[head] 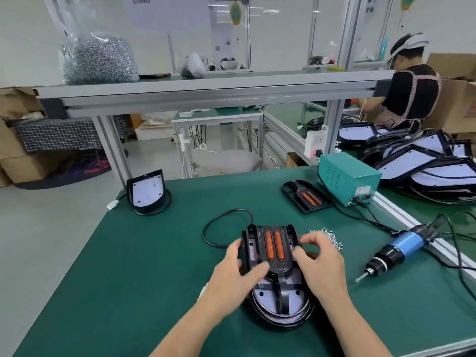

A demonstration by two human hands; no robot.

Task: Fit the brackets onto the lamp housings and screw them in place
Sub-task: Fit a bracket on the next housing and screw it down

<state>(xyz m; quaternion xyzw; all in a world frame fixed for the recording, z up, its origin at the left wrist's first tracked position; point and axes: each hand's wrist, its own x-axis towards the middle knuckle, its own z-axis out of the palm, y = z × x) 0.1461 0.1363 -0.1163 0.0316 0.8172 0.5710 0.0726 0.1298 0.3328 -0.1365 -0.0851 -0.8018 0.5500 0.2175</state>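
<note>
Head view: gripping bracket (273, 245) with left hand (238, 265), right hand (320, 257). Seat flush on housing (293, 305) below grip; align holes before screwing.

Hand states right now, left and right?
Left hand: grips the bracket by its left edge, thumb on top.
Right hand: pinches the bracket's right edge.

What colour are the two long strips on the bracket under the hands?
Orange strips on a black bracket, clearest in the head view.
</note>
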